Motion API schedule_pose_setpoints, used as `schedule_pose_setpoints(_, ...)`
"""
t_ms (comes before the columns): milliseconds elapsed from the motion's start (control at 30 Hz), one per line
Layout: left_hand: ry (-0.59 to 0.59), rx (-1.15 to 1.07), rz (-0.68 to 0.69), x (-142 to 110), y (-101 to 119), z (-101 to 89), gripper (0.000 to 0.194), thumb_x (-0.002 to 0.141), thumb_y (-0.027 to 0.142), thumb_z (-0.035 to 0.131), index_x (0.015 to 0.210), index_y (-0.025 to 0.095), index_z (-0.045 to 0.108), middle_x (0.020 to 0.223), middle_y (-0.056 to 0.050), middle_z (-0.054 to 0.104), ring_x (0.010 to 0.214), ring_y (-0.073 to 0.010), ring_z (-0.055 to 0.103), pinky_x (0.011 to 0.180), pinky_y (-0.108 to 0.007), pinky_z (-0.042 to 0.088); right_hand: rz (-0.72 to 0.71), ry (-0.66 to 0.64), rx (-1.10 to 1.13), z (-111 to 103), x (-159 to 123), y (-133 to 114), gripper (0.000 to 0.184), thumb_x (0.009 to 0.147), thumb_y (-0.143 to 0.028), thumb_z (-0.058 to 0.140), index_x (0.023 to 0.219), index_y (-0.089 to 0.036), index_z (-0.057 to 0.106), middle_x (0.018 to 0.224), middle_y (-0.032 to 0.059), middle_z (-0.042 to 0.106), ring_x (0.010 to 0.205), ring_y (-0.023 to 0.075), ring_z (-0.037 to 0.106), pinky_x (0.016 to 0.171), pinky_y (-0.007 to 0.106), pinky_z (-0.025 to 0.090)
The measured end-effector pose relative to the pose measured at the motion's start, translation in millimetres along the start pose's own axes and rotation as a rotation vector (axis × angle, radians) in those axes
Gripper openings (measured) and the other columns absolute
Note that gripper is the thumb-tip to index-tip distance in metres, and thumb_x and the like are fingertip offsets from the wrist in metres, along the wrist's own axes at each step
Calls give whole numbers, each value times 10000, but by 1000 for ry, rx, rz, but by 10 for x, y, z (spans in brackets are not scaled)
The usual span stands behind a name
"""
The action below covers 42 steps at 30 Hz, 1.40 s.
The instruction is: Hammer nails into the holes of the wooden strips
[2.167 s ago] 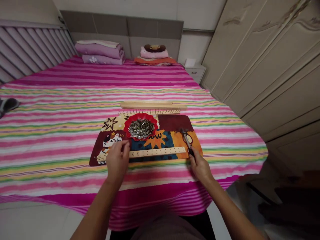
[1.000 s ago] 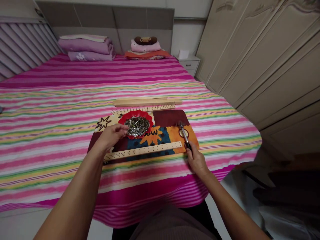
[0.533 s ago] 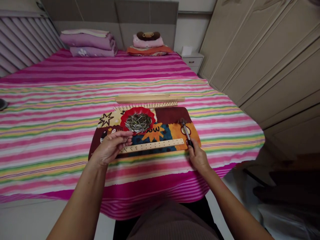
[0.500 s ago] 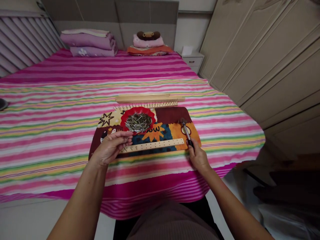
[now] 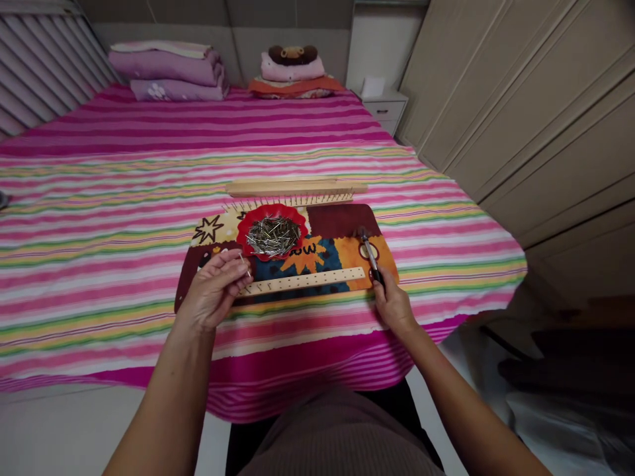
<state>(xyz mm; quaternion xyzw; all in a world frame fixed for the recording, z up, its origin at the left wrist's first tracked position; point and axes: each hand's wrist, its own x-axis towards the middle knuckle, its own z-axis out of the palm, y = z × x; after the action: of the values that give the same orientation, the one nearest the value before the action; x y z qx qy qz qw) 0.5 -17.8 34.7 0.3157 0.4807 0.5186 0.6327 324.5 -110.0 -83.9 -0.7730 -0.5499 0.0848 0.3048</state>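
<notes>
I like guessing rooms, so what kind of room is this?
Probably a bedroom: there's a big bed with a striped pink cover, folded purple bedding near the headboard, and a small bedside cabinet.

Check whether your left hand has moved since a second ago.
Yes. Judged against the red bowl, the left hand has drawn back from the rim toward the person, a nail between its fingertips.

Soft, fairly dim indoor light falls evenly, with faint shadows and dark murk at lower right. Wide-angle distortion stretches the beige panelled wardrobe doors at upper right; the metal hammer head looks smeared
</notes>
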Motion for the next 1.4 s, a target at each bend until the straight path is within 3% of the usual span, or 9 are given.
schedule_pose_setpoints(200, 37, 9, -99, -125, -250, -21, 363, 422, 226, 859, 702, 133, 646, 629, 14, 634, 559, -88, 593, 548, -210, 544, 8, -2, -22, -7, -3, -9, 479, 899, -311, 392, 1326, -138, 524, 944, 113, 737, 693, 234, 688, 579, 278, 502)
schedule_pose_setpoints(400, 233, 235, 166, -244, -718, 69, 285, 550, 341, 778, 731, 161, 650, 695, 9, 665, 664, -121, 627, 667, -264, 535, 3, 5, -10, 4, 9, 6, 474, 895, -308, 398, 1324, -149, 521, 970, 112, 737, 719, 234, 694, 605, 283, 517)
schedule_pose_setpoints(600, 379, 619, 304, -243, -1021, 78, 254, 696, 419, 640, 816, 201, 689, 783, -10, 690, 756, -158, 631, 799, -327, 496, 13, 3, -13, 31, 26, 33, 501, 878, -321, 401, 1322, -120, 517, 1016, 130, 729, 753, 250, 700, 628, 304, 533)
schedule_pose_setpoints(800, 387, 764, 544, -199, -1138, 104, 234, 750, 430, 588, 771, 213, 673, 796, -13, 669, 799, -160, 616, 776, -298, 486, 20, 7, 16, 39, 23, 37, 507, 886, -335, 397, 1333, -124, 510, 1027, 136, 724, 803, 259, 702, 664, 319, 544)
schedule_pose_setpoints(1400, 402, 935, 666, -116, -1255, 116, 208, 826, 377, 542, 775, 209, 654, 765, -15, 652, 763, -155, 598, 741, -283, 458, 56, 14, 103, 30, 29, 42, 489, 864, -361, 422, 1298, -168, 535, 979, 107, 731, 802, 255, 698, 664, 325, 546)
